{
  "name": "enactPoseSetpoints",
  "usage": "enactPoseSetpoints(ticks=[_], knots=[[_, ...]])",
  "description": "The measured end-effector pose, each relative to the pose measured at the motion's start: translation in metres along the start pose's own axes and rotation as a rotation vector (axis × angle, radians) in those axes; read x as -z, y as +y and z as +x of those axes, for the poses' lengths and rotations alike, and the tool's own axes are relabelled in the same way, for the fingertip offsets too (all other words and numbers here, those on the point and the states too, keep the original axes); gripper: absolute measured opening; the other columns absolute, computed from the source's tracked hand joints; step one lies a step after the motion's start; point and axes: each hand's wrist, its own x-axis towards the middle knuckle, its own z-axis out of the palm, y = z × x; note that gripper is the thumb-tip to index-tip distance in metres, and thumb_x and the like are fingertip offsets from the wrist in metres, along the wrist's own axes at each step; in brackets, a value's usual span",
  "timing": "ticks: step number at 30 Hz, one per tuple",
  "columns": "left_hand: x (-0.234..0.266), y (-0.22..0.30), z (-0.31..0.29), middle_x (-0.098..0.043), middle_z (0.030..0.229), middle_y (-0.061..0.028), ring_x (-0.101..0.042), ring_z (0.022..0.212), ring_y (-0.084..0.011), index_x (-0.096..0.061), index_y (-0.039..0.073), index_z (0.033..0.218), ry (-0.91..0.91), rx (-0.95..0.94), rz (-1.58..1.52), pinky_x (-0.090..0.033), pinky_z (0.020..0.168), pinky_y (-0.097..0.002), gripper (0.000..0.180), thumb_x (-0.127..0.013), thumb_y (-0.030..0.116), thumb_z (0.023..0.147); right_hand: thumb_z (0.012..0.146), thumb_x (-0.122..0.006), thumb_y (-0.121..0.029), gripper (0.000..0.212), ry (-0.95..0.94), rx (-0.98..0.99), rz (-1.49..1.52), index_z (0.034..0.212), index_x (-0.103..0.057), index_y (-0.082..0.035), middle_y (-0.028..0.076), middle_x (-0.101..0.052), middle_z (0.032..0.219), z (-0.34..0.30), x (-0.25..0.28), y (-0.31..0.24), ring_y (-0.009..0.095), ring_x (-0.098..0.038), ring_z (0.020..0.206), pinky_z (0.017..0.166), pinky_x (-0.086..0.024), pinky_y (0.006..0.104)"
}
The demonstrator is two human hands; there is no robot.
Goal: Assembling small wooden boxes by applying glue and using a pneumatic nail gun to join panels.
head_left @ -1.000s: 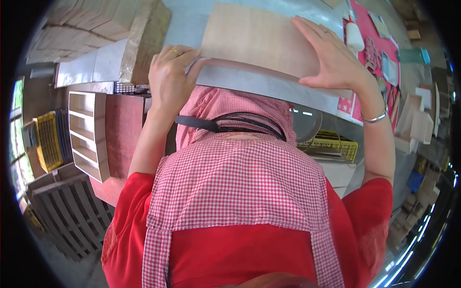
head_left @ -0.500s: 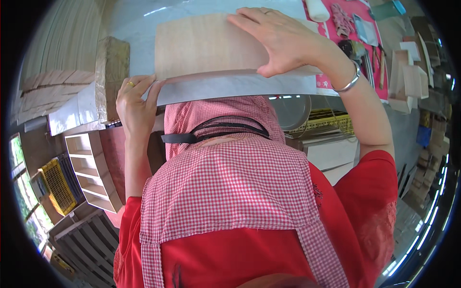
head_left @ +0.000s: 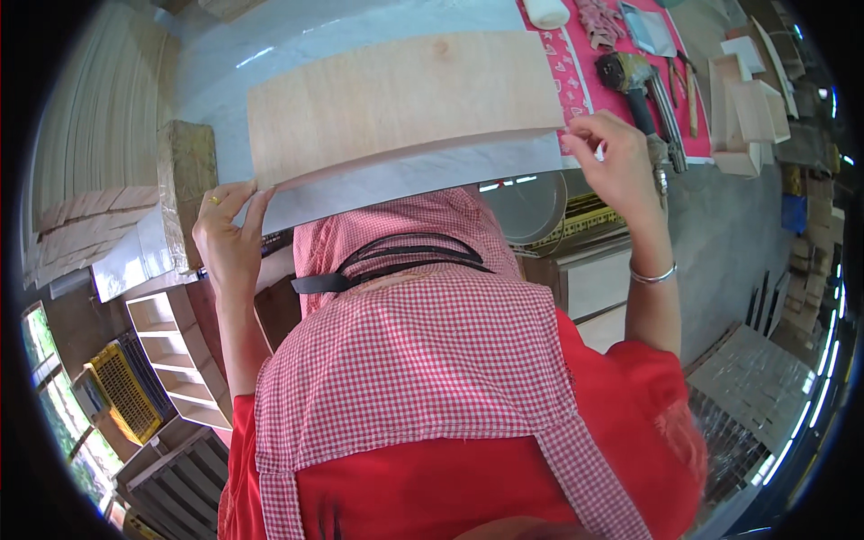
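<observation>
A pale plywood board [head_left: 405,94] with a small knot near its far edge lies across the worktable in front of me, its near edge slightly raised above a strip of grey marbled tabletop [head_left: 423,168]. My left hand [head_left: 227,229] pinches the near left corner between thumb and fingers. At the near right corner, my right hand [head_left: 616,166] has its thumb and curled fingers closed on the board's edge; the fingertips partly hide the contact.
A pink patterned cloth [head_left: 589,76] on the right holds a nail gun [head_left: 643,94], pliers [head_left: 691,90] and a white roll [head_left: 546,12]. A taped block [head_left: 186,189] and stacked wooden panels [head_left: 99,135] stand left. Wooden boxes [head_left: 742,108] sit far right.
My right hand has moved from spread across the board's top to its near right corner. The board has shifted left and turned slightly, while my left hand stays on its corner.
</observation>
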Motion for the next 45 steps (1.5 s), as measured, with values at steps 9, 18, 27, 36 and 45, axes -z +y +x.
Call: enactPoseSetpoints(ticks=[9,18,27,36,45], knots=[[0.003,0.001,-0.001,-0.07,0.089,-0.0148,-0.067,0.084,-0.0271,-0.073,-0.003,0.091,-0.035,0.01,0.031,-0.051,0.077,-0.0337,0.017,-0.079,0.008,0.079,0.082,-0.072,-0.004,0.011,0.035,0.086,-0.03,0.088,-0.066,0.003,0.01,-0.063,0.074,0.008,-0.011,0.005,0.019,-0.06,0.061,0.055,-0.044,0.0302],[0.011,0.003,0.005,-0.069,0.092,-0.0155,-0.065,0.094,-0.0296,-0.073,-0.002,0.09,-0.123,0.077,0.076,-0.051,0.082,-0.0368,0.021,-0.081,0.011,0.076,0.082,-0.072,-0.004,0.012,-0.044,0.058,0.055,0.09,-0.066,0.003,0.011,-0.062,0.074,0.011,-0.009,0.007,0.02,-0.058,0.061,0.055,-0.043,0.0305],[0.014,0.079,0.066,-0.047,0.144,-0.0158,-0.049,0.127,-0.0362,-0.06,0.006,0.118,-0.213,-0.456,0.352,-0.038,0.106,-0.0499,0.061,-0.085,0.034,0.069,0.085,-0.073,-0.025,0.05,0.341,-0.109,-0.409,0.123,-0.058,0.003,0.023,-0.067,0.105,-0.007,0.014,0.141,0.04,-0.065,0.093,0.084,-0.052,0.0435],[-0.123,0.164,0.114,-0.05,0.136,-0.0285,-0.049,0.127,-0.0399,-0.06,-0.003,0.113,-0.347,-0.723,0.156,-0.036,0.107,-0.0565,0.086,-0.082,0.062,0.06,0.081,-0.073,-0.025,0.054,0.032,-0.429,-0.558,0.121,-0.056,0.008,0.031,-0.066,0.102,0.03,0.015,0.156,0.047,-0.063,0.101,0.087,-0.05,0.0505],[-0.13,0.168,0.12,-0.054,0.13,-0.0252,-0.051,0.124,-0.0384,-0.059,-0.003,0.116,-0.605,-0.609,0.175,-0.04,0.105,-0.051,0.083,-0.083,0.052,0.06,0.082,-0.077,-0.032,0.037,-0.048,-0.595,-0.104,0.091,-0.069,0.003,0.01,-0.065,0.065,0.014,0.078,0.06,0.02,-0.064,0.054,0.05,-0.049,0.0341]])
